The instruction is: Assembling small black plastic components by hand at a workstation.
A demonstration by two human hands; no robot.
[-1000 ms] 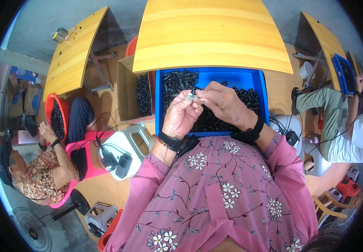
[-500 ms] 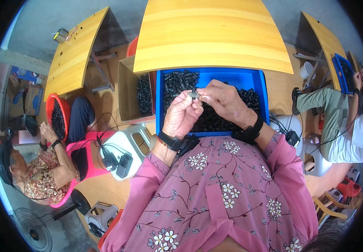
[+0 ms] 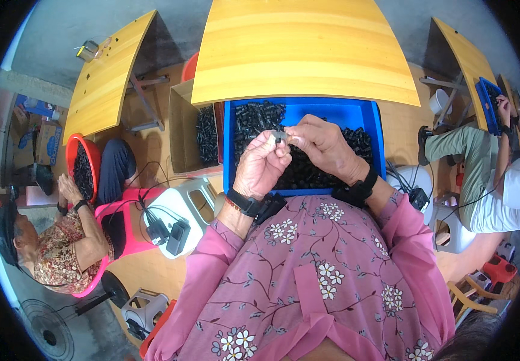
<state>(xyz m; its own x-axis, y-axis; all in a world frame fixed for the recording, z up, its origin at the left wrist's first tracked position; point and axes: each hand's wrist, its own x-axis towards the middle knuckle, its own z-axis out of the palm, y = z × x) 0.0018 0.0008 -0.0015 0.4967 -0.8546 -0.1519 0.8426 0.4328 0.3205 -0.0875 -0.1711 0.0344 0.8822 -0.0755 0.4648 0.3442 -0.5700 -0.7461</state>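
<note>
Co-worker's hand [image 3: 504,110] has shifted to the far-right tray [image 3: 486,105] | grey part [image 3: 279,136] upper centre, above blue bin [image 3: 230,144] | left hand [image 3: 261,161] pinching it; right hand [image 3: 326,146] bunched alongside — hold hidden, can't tell | best kept over bin — pinch firm, fingertips clear

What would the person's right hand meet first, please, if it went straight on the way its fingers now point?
Most likely the small dark grey part pinched in the left hand, close by the fingers of the right hand; whether they touch is unclear.
</note>
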